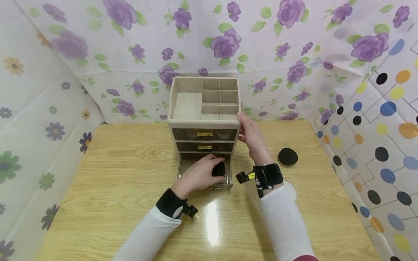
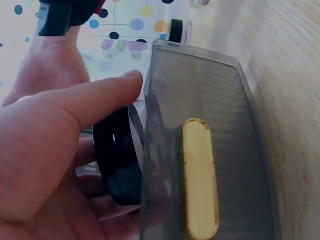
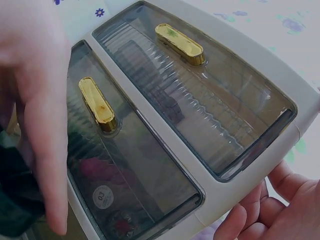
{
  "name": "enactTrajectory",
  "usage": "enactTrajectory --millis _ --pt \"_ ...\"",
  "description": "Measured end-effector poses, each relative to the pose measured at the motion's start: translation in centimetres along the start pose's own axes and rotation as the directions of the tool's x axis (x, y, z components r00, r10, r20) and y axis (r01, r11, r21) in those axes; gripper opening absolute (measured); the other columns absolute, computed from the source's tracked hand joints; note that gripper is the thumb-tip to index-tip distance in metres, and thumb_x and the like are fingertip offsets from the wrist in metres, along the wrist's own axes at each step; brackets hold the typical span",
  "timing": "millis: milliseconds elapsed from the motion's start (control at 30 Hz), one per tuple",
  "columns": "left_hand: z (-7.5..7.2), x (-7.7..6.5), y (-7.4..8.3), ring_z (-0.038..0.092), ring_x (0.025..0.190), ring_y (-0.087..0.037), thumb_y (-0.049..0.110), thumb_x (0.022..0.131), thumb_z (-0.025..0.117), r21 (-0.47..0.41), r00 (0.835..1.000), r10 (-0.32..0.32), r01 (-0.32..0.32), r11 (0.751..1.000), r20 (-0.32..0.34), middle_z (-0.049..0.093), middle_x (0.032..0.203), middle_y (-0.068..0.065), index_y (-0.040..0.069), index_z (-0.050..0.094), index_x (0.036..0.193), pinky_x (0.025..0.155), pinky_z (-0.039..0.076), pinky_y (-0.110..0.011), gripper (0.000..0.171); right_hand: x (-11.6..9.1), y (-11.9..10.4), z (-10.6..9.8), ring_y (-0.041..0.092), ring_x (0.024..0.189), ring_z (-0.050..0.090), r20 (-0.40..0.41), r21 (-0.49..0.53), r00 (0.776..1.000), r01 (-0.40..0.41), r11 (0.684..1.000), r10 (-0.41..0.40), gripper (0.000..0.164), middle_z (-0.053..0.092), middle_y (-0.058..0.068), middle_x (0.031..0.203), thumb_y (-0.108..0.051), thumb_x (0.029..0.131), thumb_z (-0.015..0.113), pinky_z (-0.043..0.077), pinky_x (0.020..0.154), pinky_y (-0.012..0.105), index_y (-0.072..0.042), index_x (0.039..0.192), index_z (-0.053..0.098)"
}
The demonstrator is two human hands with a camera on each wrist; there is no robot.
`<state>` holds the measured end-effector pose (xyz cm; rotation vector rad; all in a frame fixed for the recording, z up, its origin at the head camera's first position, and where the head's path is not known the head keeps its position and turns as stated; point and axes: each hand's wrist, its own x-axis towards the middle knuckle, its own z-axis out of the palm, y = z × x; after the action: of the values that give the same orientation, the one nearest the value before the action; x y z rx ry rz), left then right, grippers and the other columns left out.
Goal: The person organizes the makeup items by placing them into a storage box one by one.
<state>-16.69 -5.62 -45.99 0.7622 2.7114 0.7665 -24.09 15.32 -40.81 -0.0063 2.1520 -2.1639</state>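
A beige drawer organizer (image 1: 204, 124) stands on the table, its clear bottom drawer (image 2: 235, 135) pulled out. My left hand (image 1: 200, 173) reaches into that drawer and holds a round, black-lidded jar (image 2: 115, 155) between thumb and fingers. In the left wrist view, the drawer's smoky front with its gold handle (image 2: 200, 177) hides part of the jar. My right hand (image 1: 254, 139) rests against the organizer's right side near the top corner, fingers touching the wall. Two upper drawers are closed; reddish things (image 3: 102, 170) show through the middle one.
Another black-lidded round jar (image 1: 287, 157) sits on the table to the right. A white round item (image 1: 290, 191) lies partly hidden behind the right forearm. The organizer's top has open compartments (image 1: 220, 97). Floral sheets (image 1: 225, 43) hang behind the table.
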Motion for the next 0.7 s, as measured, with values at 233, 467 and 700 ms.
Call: enactTrajectory --millis 233,467,700 --pt "1.4 1.1 -0.3 0.056 0.138 -0.033 0.049 0.100 0.075 0.020 0.996 -0.061 0.060 0.998 0.061 0.051 0.156 -0.020 0.010 0.055 0.157 0.110 0.050 -0.047 0.072 -0.1 0.3 -0.2 0.012 0.084 0.055 -0.012 0.007 1.000 0.009 1.000 -0.009 0.054 0.062 -0.002 0.090 -0.059 0.107 0.053 0.046 0.080 0.036 -0.008 0.116 0.067" --pt "2.2 1.5 -0.1 0.049 0.142 -0.038 0.047 0.104 0.069 -0.007 0.992 -0.073 0.074 0.997 0.101 0.046 0.157 -0.024 0.007 0.049 0.160 0.113 0.047 -0.050 0.072 -0.1 0.3 -0.1 0.012 0.085 0.056 -0.011 0.007 1.000 0.011 1.000 -0.011 0.056 0.063 -0.001 0.093 -0.059 0.106 0.054 0.047 0.080 0.037 -0.007 0.120 0.067" --pt "2.1 1.5 0.2 0.030 0.155 -0.040 0.047 0.112 0.054 0.030 0.978 -0.086 0.082 0.996 0.188 0.029 0.169 -0.025 0.006 0.031 0.169 0.122 0.036 -0.052 0.074 0.0 0.3 -0.1 0.013 0.090 0.060 -0.009 -0.003 1.000 0.017 1.000 -0.017 0.058 0.067 0.000 0.099 -0.059 0.106 0.053 0.048 0.083 0.036 -0.005 0.124 0.067"
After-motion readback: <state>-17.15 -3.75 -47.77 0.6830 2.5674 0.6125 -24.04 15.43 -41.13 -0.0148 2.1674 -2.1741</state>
